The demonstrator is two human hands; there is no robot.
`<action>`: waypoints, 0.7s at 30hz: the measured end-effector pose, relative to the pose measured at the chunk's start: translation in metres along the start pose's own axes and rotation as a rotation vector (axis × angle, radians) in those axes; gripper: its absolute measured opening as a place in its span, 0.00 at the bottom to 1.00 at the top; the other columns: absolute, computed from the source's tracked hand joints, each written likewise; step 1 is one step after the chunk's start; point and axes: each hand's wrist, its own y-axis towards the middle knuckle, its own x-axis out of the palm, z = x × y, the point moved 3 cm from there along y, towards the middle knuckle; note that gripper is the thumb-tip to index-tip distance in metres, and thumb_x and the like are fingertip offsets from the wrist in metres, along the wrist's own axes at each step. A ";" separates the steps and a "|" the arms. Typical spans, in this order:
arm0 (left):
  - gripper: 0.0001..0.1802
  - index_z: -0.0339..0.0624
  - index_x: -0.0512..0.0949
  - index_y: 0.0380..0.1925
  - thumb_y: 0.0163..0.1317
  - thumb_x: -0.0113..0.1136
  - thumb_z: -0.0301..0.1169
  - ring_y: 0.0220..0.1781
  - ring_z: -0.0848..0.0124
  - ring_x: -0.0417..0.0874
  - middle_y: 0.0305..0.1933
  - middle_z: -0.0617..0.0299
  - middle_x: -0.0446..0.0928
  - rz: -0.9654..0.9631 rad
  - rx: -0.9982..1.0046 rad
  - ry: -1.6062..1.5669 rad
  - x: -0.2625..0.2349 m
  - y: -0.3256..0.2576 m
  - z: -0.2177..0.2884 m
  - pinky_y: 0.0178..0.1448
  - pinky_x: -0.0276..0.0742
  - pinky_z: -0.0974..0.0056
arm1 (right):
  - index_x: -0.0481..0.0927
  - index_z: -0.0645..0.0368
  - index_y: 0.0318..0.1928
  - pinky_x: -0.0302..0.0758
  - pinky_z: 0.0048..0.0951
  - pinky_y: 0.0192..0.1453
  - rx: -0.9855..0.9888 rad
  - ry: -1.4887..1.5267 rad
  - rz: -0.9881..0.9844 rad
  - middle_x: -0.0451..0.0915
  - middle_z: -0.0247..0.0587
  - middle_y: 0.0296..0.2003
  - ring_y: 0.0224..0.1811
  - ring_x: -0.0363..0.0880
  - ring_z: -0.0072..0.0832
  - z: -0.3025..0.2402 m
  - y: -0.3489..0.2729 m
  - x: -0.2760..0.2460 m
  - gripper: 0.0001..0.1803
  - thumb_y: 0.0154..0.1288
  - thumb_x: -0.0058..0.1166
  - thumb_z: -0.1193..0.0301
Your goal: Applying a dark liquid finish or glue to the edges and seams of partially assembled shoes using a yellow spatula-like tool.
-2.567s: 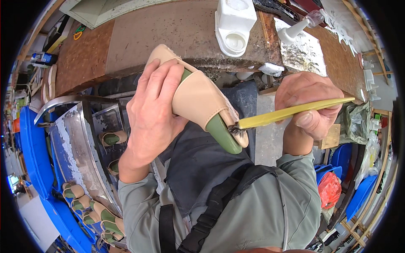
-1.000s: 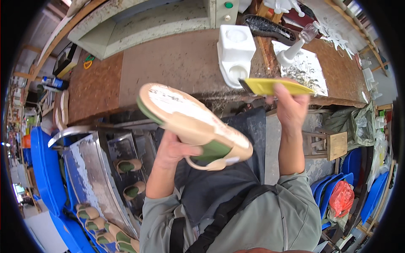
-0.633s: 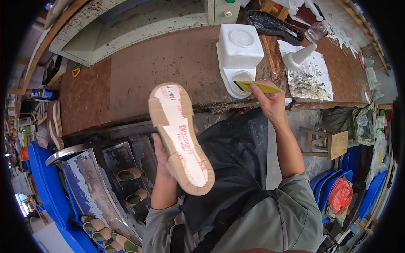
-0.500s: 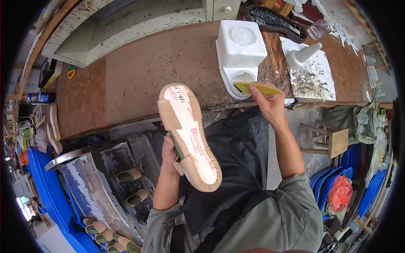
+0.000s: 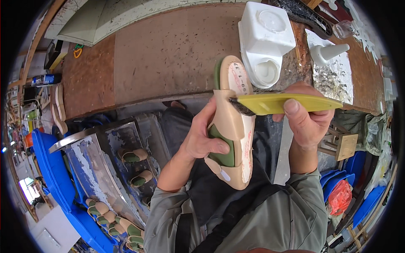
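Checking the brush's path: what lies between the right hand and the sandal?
In the head view, only the yellow brush bridges them: the right hand grips its handle, and its dark bristles meet the sandal, held by the left hand.

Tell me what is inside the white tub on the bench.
The white tub has a round opening near its front edge, and pale whitish stuff shows in it. The closed top hides the rest, so how full it is cannot be seen.
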 end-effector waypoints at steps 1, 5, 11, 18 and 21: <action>0.56 0.30 0.53 0.65 0.38 0.76 0.39 0.61 0.70 0.66 0.61 0.57 0.64 -0.019 0.022 0.045 0.003 -0.003 0.003 0.66 0.57 0.66 | 0.79 0.69 0.33 0.68 0.22 0.27 0.003 0.004 -0.005 0.79 0.43 0.23 0.23 0.75 0.23 -0.004 0.002 0.003 0.06 0.56 0.59 0.77; 0.60 0.29 0.50 0.66 0.36 0.77 0.39 0.63 0.70 0.62 0.64 0.58 0.58 -0.038 0.008 0.054 0.013 -0.012 0.013 0.67 0.53 0.67 | 0.80 0.68 0.31 0.70 0.23 0.28 -0.072 -0.028 0.032 0.80 0.44 0.24 0.23 0.76 0.26 -0.015 0.006 0.004 0.07 0.55 0.61 0.76; 0.63 0.29 0.45 0.67 0.37 0.77 0.35 0.66 0.70 0.60 0.67 0.57 0.57 -0.057 0.048 0.076 0.023 -0.021 0.023 0.68 0.51 0.66 | 0.81 0.68 0.31 0.74 0.26 0.31 -0.185 -0.141 -0.015 0.81 0.45 0.25 0.25 0.79 0.30 -0.034 -0.004 0.006 0.08 0.50 0.63 0.76; 0.63 0.30 0.44 0.68 0.37 0.77 0.32 0.66 0.70 0.60 0.66 0.56 0.58 -0.089 0.053 0.092 0.035 -0.032 0.028 0.68 0.51 0.66 | 0.82 0.68 0.31 0.76 0.27 0.30 -0.216 -0.097 -0.020 0.80 0.47 0.25 0.26 0.80 0.32 -0.044 -0.020 0.004 0.10 0.48 0.65 0.74; 0.62 0.31 0.44 0.68 0.37 0.77 0.32 0.66 0.70 0.61 0.66 0.56 0.59 -0.091 0.065 0.091 0.039 -0.036 0.029 0.68 0.51 0.67 | 0.82 0.68 0.31 0.77 0.27 0.30 -0.235 -0.037 -0.036 0.80 0.47 0.25 0.26 0.80 0.32 -0.047 -0.025 0.005 0.11 0.48 0.65 0.74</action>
